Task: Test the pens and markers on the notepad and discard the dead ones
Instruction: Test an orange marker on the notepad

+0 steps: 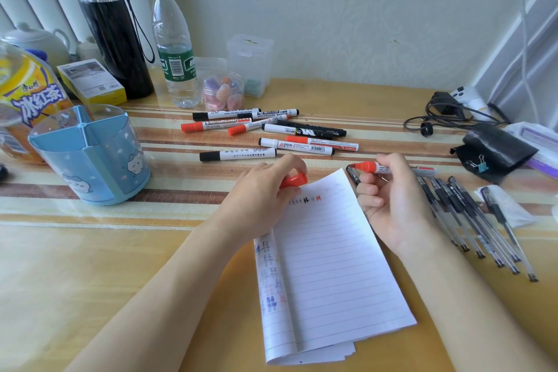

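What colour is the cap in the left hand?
Orange-red cap, seen in the head view.

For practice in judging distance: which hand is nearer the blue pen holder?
Left. The left hand, pinching the red cap, is right of the blue pen holder; the right hand, gripping the red marker, is farther right, past the notepad.

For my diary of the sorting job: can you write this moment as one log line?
left hand: holds red cap | right hand: holds uncapped red marker | notepad: test marks on top line
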